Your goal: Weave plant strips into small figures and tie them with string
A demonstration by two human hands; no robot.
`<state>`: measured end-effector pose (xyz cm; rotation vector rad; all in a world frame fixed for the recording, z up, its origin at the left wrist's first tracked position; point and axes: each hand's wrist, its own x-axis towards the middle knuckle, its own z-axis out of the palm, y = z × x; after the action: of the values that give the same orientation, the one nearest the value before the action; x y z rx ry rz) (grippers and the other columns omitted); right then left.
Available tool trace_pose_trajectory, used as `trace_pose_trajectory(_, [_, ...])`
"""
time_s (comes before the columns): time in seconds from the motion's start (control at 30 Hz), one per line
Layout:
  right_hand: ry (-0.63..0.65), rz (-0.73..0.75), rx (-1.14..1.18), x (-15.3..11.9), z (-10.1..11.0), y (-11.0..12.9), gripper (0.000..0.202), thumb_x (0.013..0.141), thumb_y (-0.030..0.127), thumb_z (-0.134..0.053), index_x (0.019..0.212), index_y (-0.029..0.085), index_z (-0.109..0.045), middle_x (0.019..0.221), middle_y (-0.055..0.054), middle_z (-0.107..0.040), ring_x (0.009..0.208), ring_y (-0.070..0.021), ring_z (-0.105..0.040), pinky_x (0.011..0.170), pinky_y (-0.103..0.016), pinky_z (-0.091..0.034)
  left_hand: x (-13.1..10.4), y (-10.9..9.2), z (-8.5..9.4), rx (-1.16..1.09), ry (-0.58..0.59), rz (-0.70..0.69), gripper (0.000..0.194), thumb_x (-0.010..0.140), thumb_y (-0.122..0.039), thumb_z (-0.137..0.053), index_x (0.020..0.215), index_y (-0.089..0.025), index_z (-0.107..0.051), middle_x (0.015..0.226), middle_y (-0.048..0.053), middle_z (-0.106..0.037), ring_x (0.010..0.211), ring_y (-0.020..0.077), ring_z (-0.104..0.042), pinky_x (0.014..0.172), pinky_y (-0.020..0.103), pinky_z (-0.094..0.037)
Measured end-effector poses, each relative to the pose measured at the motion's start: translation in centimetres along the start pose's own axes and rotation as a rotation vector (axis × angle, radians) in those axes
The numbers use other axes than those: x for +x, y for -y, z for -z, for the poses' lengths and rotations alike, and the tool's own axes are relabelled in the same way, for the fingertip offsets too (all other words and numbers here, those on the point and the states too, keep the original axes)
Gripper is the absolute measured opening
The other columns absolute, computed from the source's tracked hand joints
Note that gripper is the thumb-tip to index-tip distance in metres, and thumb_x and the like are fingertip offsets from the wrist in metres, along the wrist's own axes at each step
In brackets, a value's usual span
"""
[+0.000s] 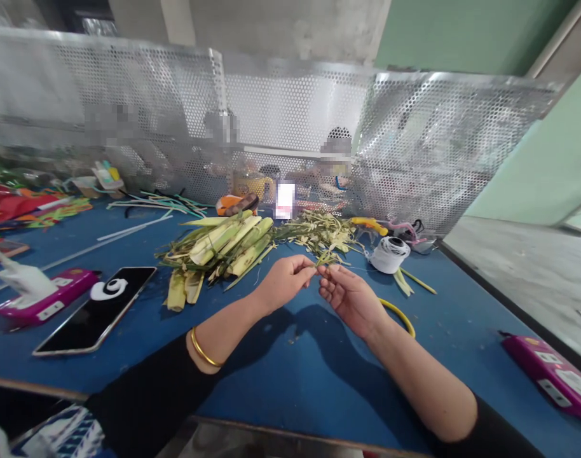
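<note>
My left hand [287,280] and my right hand [352,296] meet just above the table. Both pinch a small bunch of thin green plant strips [329,258] at their fingertips. A fine thread seems to run from the strips toward a white spool of thread [389,256] on the right. Behind the hands lies a loose heap of shredded dry strips [326,230]. To the left of it is a pile of pale green husk-like leaves [228,245]. The exact grip point is partly hidden by my fingers.
Left on the blue table [271,394] are a black-screened phone [97,312] and a purple power strip [64,289]; another purple power strip [552,375] lies right. A yellow curved tube [402,315] rests by my right forearm. A perforated metal screen [290,102] stands behind, with people beyond.
</note>
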<state>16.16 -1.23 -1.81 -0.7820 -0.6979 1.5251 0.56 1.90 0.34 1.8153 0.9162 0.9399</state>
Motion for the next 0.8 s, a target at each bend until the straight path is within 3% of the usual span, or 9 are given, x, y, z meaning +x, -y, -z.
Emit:
trace_pose_trajectory(0.13, [-0.025, 0.061, -0.086, -0.2, -0.3, -0.5, 0.029, 0.058, 0.033, -0.085, 0.070, 0.018, -0.063, 0.084, 0.000, -0.071, 0.059, -0.0065, -0.058, 0.057, -0.020, -0.046, 0.2, 0.7, 0.0, 0.093, -0.066, -0.036, 0.014, 0.082, -0.025, -0.050, 0.087, -0.016, -0.060, 0.060, -0.003, -0.055, 0.059, 0.0122, -0.051, 0.059, 0.023, -0.037])
trace_pose_trajectory(0.27, [-0.017, 0.220, -0.275, -0.2, -0.4, -0.7, 0.026, 0.067, 0.039, -0.078, 0.070, 0.019, -0.062, 0.082, -0.001, -0.069, 0.059, -0.0085, -0.055, 0.058, -0.023, -0.043, 0.2, 0.7, 0.1, 0.124, -0.109, -0.043, 0.014, 0.082, -0.025, -0.050, 0.080, -0.016, -0.061, 0.059, -0.003, -0.055, 0.058, 0.0122, -0.050, 0.059, 0.023, -0.038])
trace_pose_trajectory(0.43, [0.097, 0.510, -0.768, -0.8, -0.5, 0.1, 0.016, 0.085, 0.034, -0.058, 0.077, 0.020, -0.061, 0.073, -0.002, -0.064, 0.067, -0.0147, -0.056, 0.066, -0.029, -0.044, 0.1, 0.3, 0.2, 0.220, -0.103, -0.029, 0.015, 0.080, -0.022, -0.051, 0.073, -0.016, -0.063, 0.058, -0.002, -0.059, 0.057, 0.0129, -0.053, 0.058, 0.023, -0.037])
trace_pose_trajectory(0.57, [0.258, 0.691, -1.234, -1.5, -0.4, 1.6, 0.016, 0.088, 0.024, -0.050, 0.074, 0.021, -0.057, 0.075, -0.002, -0.062, 0.070, -0.0157, -0.053, 0.068, -0.030, -0.039, -0.2, -0.3, 0.3, 0.445, 0.030, -0.029, 0.018, 0.077, -0.016, -0.052, 0.064, -0.018, -0.065, 0.057, -0.001, -0.063, 0.058, 0.0139, -0.056, 0.060, 0.024, -0.036])
trace_pose_trajectory(0.67, [0.293, 0.553, -1.221, -1.4, 0.0, 2.7, 0.016, 0.086, 0.027, -0.054, 0.072, 0.021, -0.057, 0.071, -0.001, -0.060, 0.065, -0.0144, -0.048, 0.063, -0.028, -0.036, -0.5, -1.0, 0.6, 0.526, 0.222, -0.100, 0.022, 0.076, -0.014, -0.053, 0.057, -0.018, -0.062, 0.057, 0.000, -0.064, 0.058, 0.0131, -0.055, 0.058, 0.024, -0.034])
trace_pose_trajectory(0.8, [0.317, 0.188, -0.730, -0.6, 0.6, 3.2, 0.022, 0.079, 0.038, -0.064, 0.069, 0.019, -0.057, 0.068, 0.001, -0.058, 0.056, -0.0108, -0.042, 0.056, -0.026, -0.033, -0.4, -1.6, 1.3, 0.245, 0.445, -0.102, 0.015, 0.078, -0.022, -0.059, 0.066, -0.016, -0.066, 0.059, -0.001, -0.064, 0.054, 0.0100, -0.051, 0.057, 0.022, -0.037])
